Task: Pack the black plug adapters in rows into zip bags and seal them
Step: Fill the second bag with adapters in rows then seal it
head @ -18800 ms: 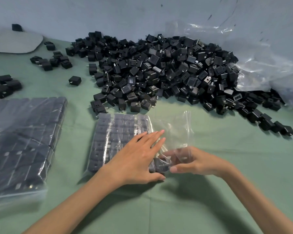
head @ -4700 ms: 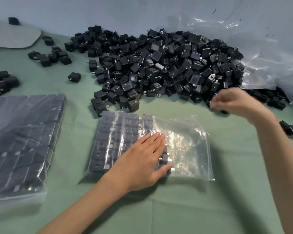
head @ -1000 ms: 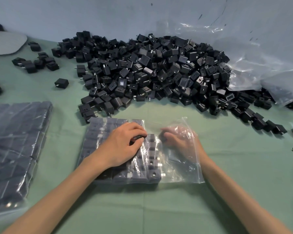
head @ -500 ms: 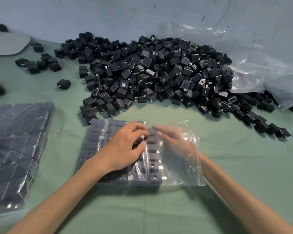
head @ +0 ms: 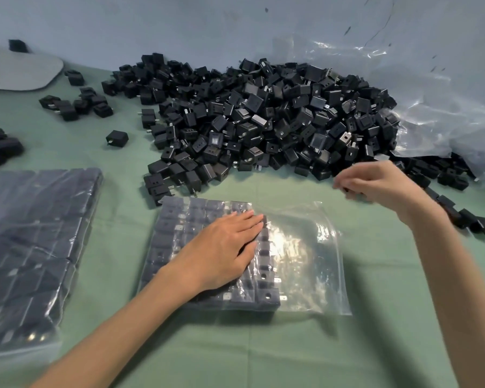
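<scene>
Head view puts our left hand [head: 221, 253] flat at six o'clock, fingers straight and together, palm pressing on the clear, crinkled plastic zip bag [head: 305, 261]. Half a second ago those fingers were curled over the newest row while our right hand worked inside the bag's mouth. Now the right hand [head: 375, 186] is out, up at two o'clock from the bag, at the near edge of the heap of loose black plug adapters [head: 263, 116]. Its fingers are curled and blurred. Something dark shows at the tips, but we cannot tell whether they pinch an adapter. We read this as one row settled and a fetch begun for the next.

Under our palm the packed black cube adapters [head: 177, 236] fill the bag's nine o'clock half in tidy rows, with small metal prongs pointing towards three o'clock. The three o'clock half is bare glossy film lying slack, so we judge the bag a little over half full and sealing some way off.

The heap runs from eleven to two o'clock: hard, matt, blocky shells, some showing socket holes. Behind it at two o'clock lies a big crumpled clear plastic sheet [head: 445, 113]. At nine o'clock sits a stack of filled, cloudy plastic bags [head: 34, 233]. Everything rests on a soft matt green cloth [head: 263, 345].
</scene>
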Tool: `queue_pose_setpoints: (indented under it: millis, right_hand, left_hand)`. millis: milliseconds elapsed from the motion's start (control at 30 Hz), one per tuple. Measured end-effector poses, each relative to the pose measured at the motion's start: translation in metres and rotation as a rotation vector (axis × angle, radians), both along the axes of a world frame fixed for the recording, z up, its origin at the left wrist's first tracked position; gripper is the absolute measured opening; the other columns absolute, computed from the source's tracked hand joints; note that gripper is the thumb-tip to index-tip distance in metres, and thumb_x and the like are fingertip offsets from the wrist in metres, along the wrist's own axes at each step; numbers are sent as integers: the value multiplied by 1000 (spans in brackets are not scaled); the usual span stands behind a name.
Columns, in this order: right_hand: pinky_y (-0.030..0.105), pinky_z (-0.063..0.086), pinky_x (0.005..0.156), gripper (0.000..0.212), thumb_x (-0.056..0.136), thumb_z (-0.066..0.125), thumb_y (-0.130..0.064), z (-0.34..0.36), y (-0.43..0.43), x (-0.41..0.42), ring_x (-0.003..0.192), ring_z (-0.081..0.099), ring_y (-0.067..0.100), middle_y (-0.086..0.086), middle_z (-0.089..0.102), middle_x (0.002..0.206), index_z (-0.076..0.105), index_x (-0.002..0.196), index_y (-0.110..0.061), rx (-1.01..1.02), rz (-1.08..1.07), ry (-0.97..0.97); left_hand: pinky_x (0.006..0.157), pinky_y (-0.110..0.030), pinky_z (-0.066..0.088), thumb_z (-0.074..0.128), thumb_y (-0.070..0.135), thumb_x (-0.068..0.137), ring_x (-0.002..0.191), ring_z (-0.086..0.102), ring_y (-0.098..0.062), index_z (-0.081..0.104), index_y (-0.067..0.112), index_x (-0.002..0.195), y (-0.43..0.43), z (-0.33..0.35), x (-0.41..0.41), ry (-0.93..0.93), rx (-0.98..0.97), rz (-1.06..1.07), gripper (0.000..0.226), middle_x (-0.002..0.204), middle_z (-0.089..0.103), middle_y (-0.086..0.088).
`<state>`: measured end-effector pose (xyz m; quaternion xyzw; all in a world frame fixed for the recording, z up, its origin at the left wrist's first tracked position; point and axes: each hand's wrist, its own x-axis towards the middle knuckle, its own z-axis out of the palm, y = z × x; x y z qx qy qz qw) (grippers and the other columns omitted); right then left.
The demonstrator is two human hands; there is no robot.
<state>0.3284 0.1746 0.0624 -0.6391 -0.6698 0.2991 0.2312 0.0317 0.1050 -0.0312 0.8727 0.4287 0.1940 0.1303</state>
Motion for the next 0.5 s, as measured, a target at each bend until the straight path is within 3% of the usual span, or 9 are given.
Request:
queue_pose_setpoints:
  millis: [33, 67, 133, 233, 300, 367, 433, 500]
  right_hand:
    - [17, 53, 61, 14, 91, 61, -13, 4, 7, -23, 68, 65, -3, -12, 72, 80, 73, 93, -19, 172, -56, 15]
    - [15, 52, 59, 12, 90, 61, -17, 4, 16, -56, 67, 64, -5, -14, 71, 82, 71, 91, -23, 263, 18, -3]
    - [21, 56, 69, 15, 92, 59, -28, -4, 37, -120, 75, 66, -2, -11, 69, 96, 67, 104, -24, 263, 286, -136]
    - [39, 51, 88, 46, 94, 56, -38, -26, 58, -203, 104, 60, 24, 8, 57, 124, 49, 134, -19, 196, 504, -563]
    - [40, 49, 80, 48, 94, 57, -31, -48, 60, -235, 106, 58, 34, 14, 48, 126, 42, 136, -12, 262, 492, -749]
    - [38, 42, 73, 39, 93, 58, -21, -56, 57, -246, 105, 57, 38, 16, 48, 119, 43, 126, -6, 304, 457, -736]
    - [38, 46, 78, 30, 92, 57, -15, -49, 54, -236, 103, 56, 37, 15, 50, 114, 45, 117, -6, 273, 409, -551]
    - [36, 48, 82, 24, 92, 59, -20, -30, 43, -198, 96, 55, 25, 5, 50, 109, 47, 112, -12, 244, 340, -357]
  left_hand:
    - [113, -11, -5, 34, 33, 103, 141, 8, 6, 27, 20, 148, 0, 0, 0, -6, 7, -2, 47, 155, 23, 11]
    - [113, -11, -4, 35, 32, 103, 141, 11, 4, 29, 19, 148, 0, 0, -1, -12, 19, -3, 47, 155, 26, 10]
    - [114, -12, -1, 39, 29, 102, 143, 21, -4, 38, 13, 146, 0, 1, -1, -23, 47, -11, 47, 152, 35, 3]
    - [114, -9, 1, 45, 25, 101, 141, 31, -12, 46, 7, 142, 1, 3, -2, -39, 61, -26, 45, 148, 44, -1]
    - [116, -14, 12, 46, 23, 99, 132, 42, -15, 58, 5, 130, 2, 5, -3, -27, 53, -36, 38, 135, 58, -5]
    - [114, -18, 20, 47, 21, 97, 121, 45, -15, 64, 4, 119, 2, 7, -4, 0, 43, -41, 33, 123, 65, -6]
    - [113, -8, 7, 48, 22, 98, 131, 37, -8, 59, 5, 129, 1, 7, -4, -33, 33, -32, 37, 134, 58, -4]
    - [109, -2, -4, 46, 25, 101, 140, 22, 0, 45, 10, 143, 2, 6, -4, -49, 32, -21, 45, 149, 42, 3]
